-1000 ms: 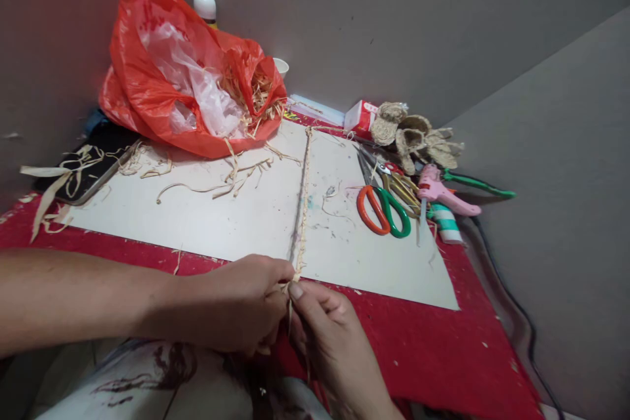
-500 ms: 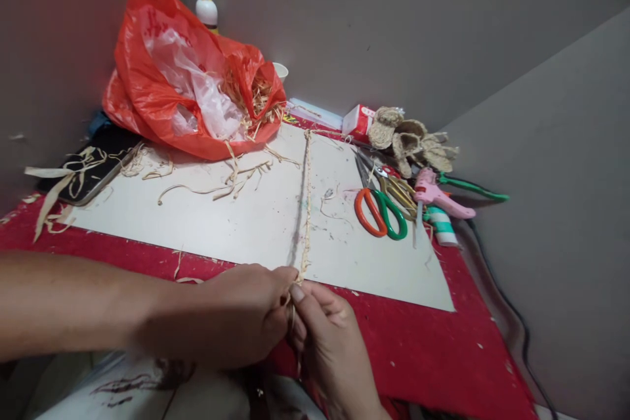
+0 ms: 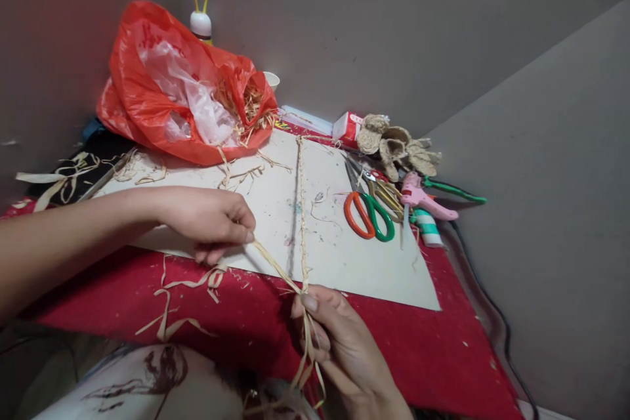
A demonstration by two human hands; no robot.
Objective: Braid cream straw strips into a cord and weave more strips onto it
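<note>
A thin braided straw cord [image 3: 302, 210] runs from the far side of the white board [image 3: 207, 223] toward me. My right hand [image 3: 344, 341] pinches the cord's near end between thumb and fingers, at the board's front edge. Loose straw strands [image 3: 308, 361] hang below that pinch. My left hand [image 3: 211, 220] is closed on a straw strand [image 3: 275, 266], drawn out to the upper left from the braid's end. The strand looks taut between the two hands.
Red-orange plastic bag [image 3: 123, 79] with straw at the back left. To the right lie scissors [image 3: 377, 216], a pink glue gun [image 3: 423, 198], a white-and-teal roll [image 3: 427, 228] and woven straw pieces [image 3: 394, 144]. Straw scraps [image 3: 167, 302] litter the red cloth [image 3: 221, 315].
My left hand has moved up and left, away from the right hand, pulling a strand out sideways. My right hand stays at the braid's end. The view has shifted slightly.
</note>
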